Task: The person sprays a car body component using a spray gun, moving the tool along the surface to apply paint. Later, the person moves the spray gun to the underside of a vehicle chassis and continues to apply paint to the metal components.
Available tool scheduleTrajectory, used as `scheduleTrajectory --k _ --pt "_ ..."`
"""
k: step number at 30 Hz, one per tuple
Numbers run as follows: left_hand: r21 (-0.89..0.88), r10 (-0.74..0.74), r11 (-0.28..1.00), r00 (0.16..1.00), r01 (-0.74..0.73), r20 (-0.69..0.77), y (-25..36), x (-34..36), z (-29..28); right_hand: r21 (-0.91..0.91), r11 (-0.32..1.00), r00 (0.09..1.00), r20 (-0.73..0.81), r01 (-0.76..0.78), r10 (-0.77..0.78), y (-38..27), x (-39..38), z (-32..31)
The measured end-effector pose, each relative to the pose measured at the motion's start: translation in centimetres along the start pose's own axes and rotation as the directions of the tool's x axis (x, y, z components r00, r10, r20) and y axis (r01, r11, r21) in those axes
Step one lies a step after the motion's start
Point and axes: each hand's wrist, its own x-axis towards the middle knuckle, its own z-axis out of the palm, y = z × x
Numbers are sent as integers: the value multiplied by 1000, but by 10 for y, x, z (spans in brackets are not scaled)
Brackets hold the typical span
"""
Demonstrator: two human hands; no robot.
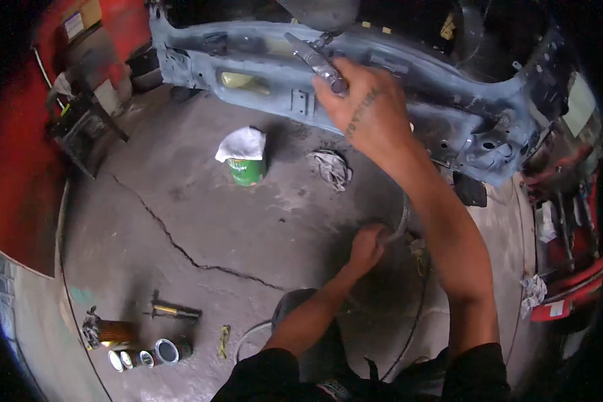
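My right hand (362, 107) is raised before a grey-blue car body panel (462, 124), closed on a silver metal tool (313, 59) with a long tip pointing toward the upper left; whether the tool touches the panel I cannot tell. My left hand (367, 248) is low, closed around a pale hose (402, 221) at centre right. Under the panel a green can (246, 173) has a white cloth (241, 139) over its top, with a crumpled grey rag (330, 169) beside it on the cracked concrete floor (181, 221).
Several small cans (168, 352), a brown cylinder (114, 331) and a black-yellow tool (174, 309) sit at lower left. A red surface (17, 167) and dark stand (80, 134) are at left. Red parts (556, 308) and a crumpled rag (533, 291) lie at right.
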Motion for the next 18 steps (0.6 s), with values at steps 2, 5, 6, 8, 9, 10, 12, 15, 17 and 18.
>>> scheduleTrajectory --k 2,5,6,8,9,10,12,15,17,18 --pt "47 -49 998 998 50 -38 -1 7 -5 12 998 997 -43 69 -68 0 3 7" --pt "50 -57 997 998 58 -25 13 14 -18 -119 991 992 -107 54 -66 4 -3 3" --pt "53 -62 997 997 64 -39 9 11 -19 -110 992 992 -101 64 -76 1 -4 1" --pt "147 -23 988 996 36 -86 7 10 -21 -183 983 991 -131 -19 -6 -6 -3 -7" --pt "144 -22 989 995 36 -95 9 10 -24 -183 983 992 -128 -9 -15 -7 0 -6" --pt "97 -28 995 995 38 -99 11 10 -28 -206 978 991 -131 -3 -25 -7 5 -3" --pt "51 -34 998 993 40 -112 11 10 -35 -225 974 990 -132 11 -42 -13 18 7" --pt "-43 -228 974 963 224 -142 0 9 -37 -139 988 992 -95 70 -83 -27 40 30" --pt "-5 -152 988 954 157 -258 -6 9 -36 -136 990 999 -11 43 -44 -38 49 42" --pt "-10 -151 988 957 153 -247 -7 10 -34 -147 989 999 -12 35 -37 -39 50 43"
